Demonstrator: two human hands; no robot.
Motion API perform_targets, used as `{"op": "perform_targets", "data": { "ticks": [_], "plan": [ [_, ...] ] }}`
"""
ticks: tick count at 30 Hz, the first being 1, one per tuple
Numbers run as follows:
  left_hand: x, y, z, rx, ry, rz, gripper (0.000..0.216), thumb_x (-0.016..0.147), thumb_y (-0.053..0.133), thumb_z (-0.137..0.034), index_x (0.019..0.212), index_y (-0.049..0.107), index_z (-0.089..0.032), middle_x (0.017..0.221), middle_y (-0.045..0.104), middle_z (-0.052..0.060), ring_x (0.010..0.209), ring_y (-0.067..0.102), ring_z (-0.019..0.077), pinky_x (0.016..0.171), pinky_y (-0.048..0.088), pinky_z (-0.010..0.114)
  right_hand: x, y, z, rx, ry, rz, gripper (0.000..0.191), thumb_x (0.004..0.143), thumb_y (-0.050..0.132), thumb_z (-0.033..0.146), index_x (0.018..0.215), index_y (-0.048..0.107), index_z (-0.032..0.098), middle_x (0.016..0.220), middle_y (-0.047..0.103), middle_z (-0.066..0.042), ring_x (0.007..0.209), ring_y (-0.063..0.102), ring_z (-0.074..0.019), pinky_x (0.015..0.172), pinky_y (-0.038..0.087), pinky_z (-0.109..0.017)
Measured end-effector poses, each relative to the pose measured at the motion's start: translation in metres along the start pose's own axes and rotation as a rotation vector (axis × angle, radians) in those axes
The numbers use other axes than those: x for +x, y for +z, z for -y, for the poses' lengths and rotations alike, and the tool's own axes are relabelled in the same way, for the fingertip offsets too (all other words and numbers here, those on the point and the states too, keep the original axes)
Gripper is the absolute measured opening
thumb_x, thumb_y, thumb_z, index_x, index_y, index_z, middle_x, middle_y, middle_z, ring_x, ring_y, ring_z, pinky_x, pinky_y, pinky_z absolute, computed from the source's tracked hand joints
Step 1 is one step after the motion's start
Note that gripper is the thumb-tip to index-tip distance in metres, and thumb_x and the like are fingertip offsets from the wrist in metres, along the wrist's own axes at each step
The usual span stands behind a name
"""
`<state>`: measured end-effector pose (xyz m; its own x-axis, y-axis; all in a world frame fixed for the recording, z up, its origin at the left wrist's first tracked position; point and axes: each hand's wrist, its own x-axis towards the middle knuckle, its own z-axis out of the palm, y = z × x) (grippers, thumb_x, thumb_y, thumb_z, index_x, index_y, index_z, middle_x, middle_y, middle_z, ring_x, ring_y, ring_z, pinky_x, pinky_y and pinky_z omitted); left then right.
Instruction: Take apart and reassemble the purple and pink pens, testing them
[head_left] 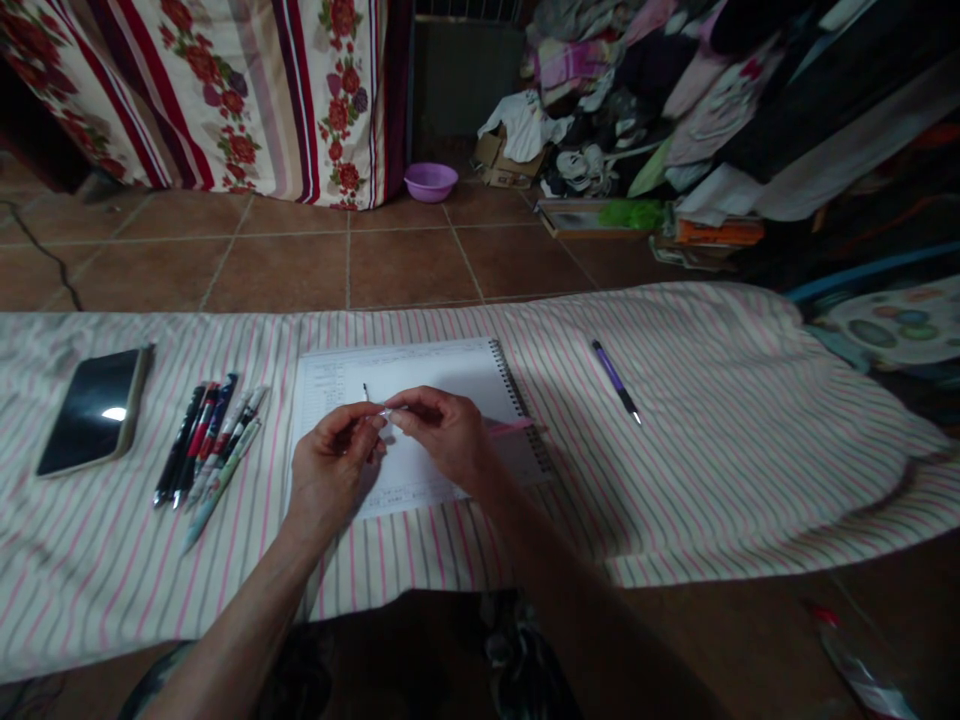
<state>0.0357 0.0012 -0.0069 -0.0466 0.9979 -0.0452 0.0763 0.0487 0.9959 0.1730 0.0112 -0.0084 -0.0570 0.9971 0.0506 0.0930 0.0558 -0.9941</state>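
Note:
Over an open spiral notebook (442,365), my left hand (334,460) and my right hand (446,425) meet fingertip to fingertip. Both are closed in a pinch on a small whitish piece (386,411), too small and blurred to name. Just beyond the left fingers shows a thin, dark-tipped stick (365,392), like a pen refill; its lower part is hidden. A pink pen-like barrel (510,428) lies on the notebook's right side, partly behind my right wrist. Farther right, a purple and black pen (616,382) rests on the striped cloth.
Several pens (214,440) lie bunched to the left, beside a phone (94,410). A striped cloth (697,450) covers the low surface. Beyond it, on the tiled floor, are a purple basin (431,182) and heaped clothes. A bottle (862,665) lies at lower right.

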Motion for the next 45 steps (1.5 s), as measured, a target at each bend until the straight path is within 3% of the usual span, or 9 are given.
{"op": "perform_targets", "data": {
  "ticks": [16,29,37,45],
  "plan": [
    [-0.0016,-0.0038,0.0055,0.062,0.058,0.037,0.014,0.075,0.063,-0.028,0.083,0.064,-0.017,0.059,0.064,-0.002,0.052,0.057,0.0107,0.057,0.046,0.023,-0.0041,0.0012,0.0045,-0.294,-0.135,-0.059,0.012,0.077,0.06,0.02,0.079,0.071,0.024,0.077,0.071,0.0,0.07,0.063,-0.0124,0.064,0.046,-0.023],
    [-0.002,-0.0048,0.0061,0.157,0.131,0.036,0.015,0.078,0.06,-0.029,0.087,0.062,-0.018,0.063,0.063,-0.002,0.056,0.059,0.0108,0.06,0.048,0.023,-0.0057,0.0053,0.006,-0.253,-0.093,-0.067,0.01,0.077,0.059,0.02,0.08,0.068,0.021,0.078,0.071,-0.001,0.071,0.064,-0.0132,0.067,0.047,-0.024],
    [-0.0002,0.0015,0.0078,-0.063,0.077,0.045,0.026,0.074,0.065,-0.027,0.096,0.057,-0.018,0.068,0.064,-0.003,0.057,0.06,0.0102,0.06,0.049,0.023,-0.0038,0.0027,-0.0001,-0.151,-0.086,-0.074,0.008,0.076,0.058,0.019,0.08,0.066,0.019,0.076,0.069,-0.001,0.068,0.063,-0.0115,0.065,0.048,-0.022],
    [0.0005,0.0038,0.0009,-0.102,0.031,0.003,0.016,0.069,0.068,-0.023,0.081,0.061,-0.015,0.053,0.06,-0.004,0.046,0.052,0.0078,0.049,0.044,0.02,-0.0029,0.0041,-0.0022,-0.134,-0.123,-0.079,0.007,0.075,0.06,0.019,0.077,0.067,0.02,0.073,0.068,0.001,0.068,0.062,-0.0105,0.065,0.048,-0.021]
  ]
}}
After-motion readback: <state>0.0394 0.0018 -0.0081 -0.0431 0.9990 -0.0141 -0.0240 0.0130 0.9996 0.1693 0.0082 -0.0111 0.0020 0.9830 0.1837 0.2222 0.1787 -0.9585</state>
